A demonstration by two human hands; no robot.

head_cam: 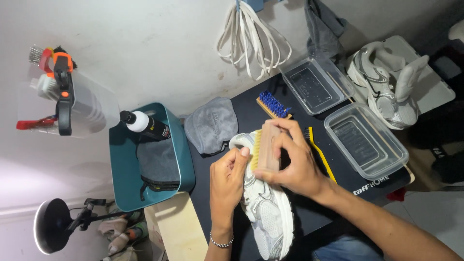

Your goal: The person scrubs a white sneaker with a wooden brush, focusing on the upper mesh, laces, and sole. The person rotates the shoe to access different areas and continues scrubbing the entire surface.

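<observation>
A white and grey sneaker lies on the black table, toe toward me. My left hand grips its left side near the laces. My right hand holds a wooden brush with pale bristles, pressed against the shoe's upper near the tongue. A silver bracelet circles my left wrist.
A blue-bristled brush, a yellow-handled brush, a grey cloth and two clear plastic tubs sit on the table. A teal bin holds a spray bottle. Another sneaker lies at the far right.
</observation>
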